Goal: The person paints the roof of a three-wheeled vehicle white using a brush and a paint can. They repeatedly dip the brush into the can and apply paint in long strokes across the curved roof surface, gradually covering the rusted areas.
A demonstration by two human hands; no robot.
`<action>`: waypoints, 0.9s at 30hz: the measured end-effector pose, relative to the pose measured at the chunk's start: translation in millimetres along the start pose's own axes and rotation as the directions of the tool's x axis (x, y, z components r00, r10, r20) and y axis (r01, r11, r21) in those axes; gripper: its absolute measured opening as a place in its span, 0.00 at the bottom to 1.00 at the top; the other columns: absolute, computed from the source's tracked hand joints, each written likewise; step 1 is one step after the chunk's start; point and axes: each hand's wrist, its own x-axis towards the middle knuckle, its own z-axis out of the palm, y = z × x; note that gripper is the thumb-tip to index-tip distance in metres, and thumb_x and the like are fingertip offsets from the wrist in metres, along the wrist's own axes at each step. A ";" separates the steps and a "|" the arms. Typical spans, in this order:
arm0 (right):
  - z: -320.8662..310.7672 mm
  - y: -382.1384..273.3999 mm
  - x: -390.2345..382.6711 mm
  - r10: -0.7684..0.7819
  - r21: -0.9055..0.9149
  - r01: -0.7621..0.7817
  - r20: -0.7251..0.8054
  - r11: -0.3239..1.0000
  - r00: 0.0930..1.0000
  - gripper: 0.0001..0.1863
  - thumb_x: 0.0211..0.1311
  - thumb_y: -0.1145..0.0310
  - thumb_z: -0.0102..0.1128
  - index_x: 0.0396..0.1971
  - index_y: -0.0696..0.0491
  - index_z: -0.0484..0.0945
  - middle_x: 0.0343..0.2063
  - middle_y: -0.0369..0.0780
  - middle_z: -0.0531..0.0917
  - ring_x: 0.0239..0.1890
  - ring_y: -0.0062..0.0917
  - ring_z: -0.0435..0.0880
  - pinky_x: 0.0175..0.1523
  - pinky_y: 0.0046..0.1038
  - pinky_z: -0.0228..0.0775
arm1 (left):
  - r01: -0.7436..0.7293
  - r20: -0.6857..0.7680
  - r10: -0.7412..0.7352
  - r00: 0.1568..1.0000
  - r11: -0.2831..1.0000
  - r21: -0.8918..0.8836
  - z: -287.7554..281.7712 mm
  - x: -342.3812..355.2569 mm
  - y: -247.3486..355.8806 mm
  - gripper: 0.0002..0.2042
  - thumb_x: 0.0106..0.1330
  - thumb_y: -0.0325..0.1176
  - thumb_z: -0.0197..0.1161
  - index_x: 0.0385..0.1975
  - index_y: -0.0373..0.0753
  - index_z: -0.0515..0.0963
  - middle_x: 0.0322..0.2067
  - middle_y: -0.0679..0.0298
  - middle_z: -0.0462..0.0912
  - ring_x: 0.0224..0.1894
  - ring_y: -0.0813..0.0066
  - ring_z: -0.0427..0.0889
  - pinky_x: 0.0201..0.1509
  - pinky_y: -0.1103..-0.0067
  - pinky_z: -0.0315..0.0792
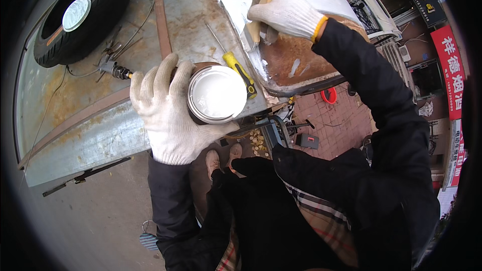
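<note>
My left hand [169, 110], in a white knit glove, wraps round an open can of white paint [217, 94]. The can's mouth faces up, and white paint coats its inside and rim. Higher up on the right, my gloved right hand [291, 12] is closed on a paintbrush [253, 32] with pale wood showing above and below the fingers. Its lower end is at the edge of a rusty brown metal panel [296, 62]; whether the bristles touch it is hard to see. White paint covers the panel's far part, with streaks along its left edge.
A yellow-handled screwdriver [238, 73] lies right of the can on the rusty sheet metal [193, 25]. A tyre [108, 17] bears a round lid [76, 14]; a drill-like tool [118, 70] and wires lie nearby. On the paving are a red basin [329, 95] and a dark box [307, 141].
</note>
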 end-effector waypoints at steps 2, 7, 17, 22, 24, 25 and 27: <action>2.7 1.5 0.2 -0.152 -0.116 0.144 -0.071 0.983 0.986 0.20 0.69 0.57 0.64 0.39 0.62 0.89 0.25 0.45 0.92 0.22 0.27 0.90 0.32 0.26 0.85 | 0.015 -0.010 -0.015 1.000 1.000 -0.010 0.0 0.7 0.3 0.58 0.24 0.65 0.89 0.62 0.40 0.80 0.64 0.50 0.80 0.69 0.46 0.73 0.78 0.46 0.55; -11.1 -10.7 -8.9 -0.007 0.105 0.013 -0.051 0.994 0.999 0.22 0.68 0.56 0.64 0.41 0.63 0.90 0.24 0.45 0.91 0.25 0.28 0.91 0.35 0.27 0.85 | 0.030 0.024 -0.029 0.999 0.999 -0.012 -2.3 2.0 1.6 0.58 0.24 0.64 0.90 0.62 0.40 0.80 0.64 0.50 0.80 0.68 0.45 0.74 0.78 0.46 0.55; -6.9 12.4 0.6 -0.045 -0.019 0.045 0.010 0.999 0.999 0.21 0.69 0.57 0.62 0.37 0.62 0.89 0.20 0.44 0.89 0.18 0.27 0.88 0.31 0.27 0.84 | 0.017 0.045 -0.017 0.999 1.000 0.004 -5.2 3.5 5.3 0.58 0.23 0.63 0.89 0.62 0.38 0.80 0.64 0.49 0.79 0.70 0.48 0.73 0.80 0.46 0.53; -16.3 18.8 4.5 -0.080 0.087 0.078 0.025 0.993 0.996 0.22 0.71 0.55 0.63 0.41 0.62 0.89 0.22 0.45 0.90 0.19 0.27 0.89 0.30 0.27 0.85 | 0.040 0.077 -0.042 0.996 0.999 0.036 -5.1 0.9 8.4 0.59 0.25 0.66 0.88 0.63 0.38 0.80 0.65 0.49 0.79 0.71 0.45 0.72 0.80 0.46 0.53; -15.4 21.0 3.7 -0.107 0.061 0.103 0.074 0.993 0.991 0.18 0.71 0.57 0.65 0.44 0.58 0.90 0.26 0.44 0.91 0.21 0.27 0.89 0.29 0.26 0.84 | 0.018 0.069 -0.023 0.997 0.997 0.072 -5.4 1.0 8.6 0.61 0.26 0.70 0.86 0.64 0.37 0.79 0.65 0.49 0.79 0.71 0.44 0.72 0.80 0.45 0.53; -15.0 22.8 3.3 -0.250 -0.087 0.251 0.028 0.964 0.968 0.19 0.71 0.56 0.64 0.42 0.59 0.90 0.28 0.46 0.90 0.24 0.30 0.89 0.33 0.28 0.84 | -0.007 0.053 0.002 0.999 0.996 0.092 -4.1 1.8 8.8 0.61 0.26 0.72 0.86 0.64 0.37 0.79 0.65 0.48 0.78 0.71 0.43 0.72 0.80 0.45 0.52; -16.5 28.3 3.5 -0.358 -0.143 0.359 0.033 0.922 0.933 0.20 0.72 0.55 0.64 0.40 0.60 0.90 0.29 0.46 0.90 0.27 0.31 0.89 0.35 0.30 0.85 | -0.027 0.056 0.021 0.998 0.993 0.111 -3.7 3.1 8.2 0.64 0.27 0.78 0.83 0.65 0.35 0.78 0.66 0.47 0.78 0.71 0.42 0.71 0.80 0.45 0.52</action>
